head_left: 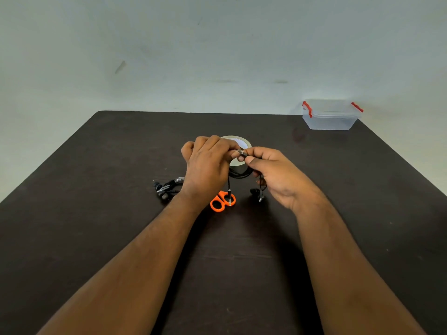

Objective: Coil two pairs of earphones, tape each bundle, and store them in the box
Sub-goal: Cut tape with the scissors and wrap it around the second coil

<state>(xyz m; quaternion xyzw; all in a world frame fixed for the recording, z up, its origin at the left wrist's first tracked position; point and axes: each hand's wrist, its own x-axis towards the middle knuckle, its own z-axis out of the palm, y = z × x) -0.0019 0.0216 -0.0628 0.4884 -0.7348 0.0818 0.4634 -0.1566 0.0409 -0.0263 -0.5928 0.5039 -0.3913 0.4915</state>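
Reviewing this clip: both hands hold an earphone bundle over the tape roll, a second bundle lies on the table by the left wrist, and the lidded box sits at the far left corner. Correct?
Not quite. In the head view the box sits at the table's far right corner, not the left. The rest stands: left hand and right hand hold an earphone bundle over the tape roll, and the second bundle lies by the left wrist.

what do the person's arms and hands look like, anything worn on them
Both forearms are bare all the way to the bottom edge of the view, with no sleeves showing. The left hand and the right hand wear no gloves. No watch, bracelet or ring can be seen on either wrist or on the visible fingers, and no markings show.
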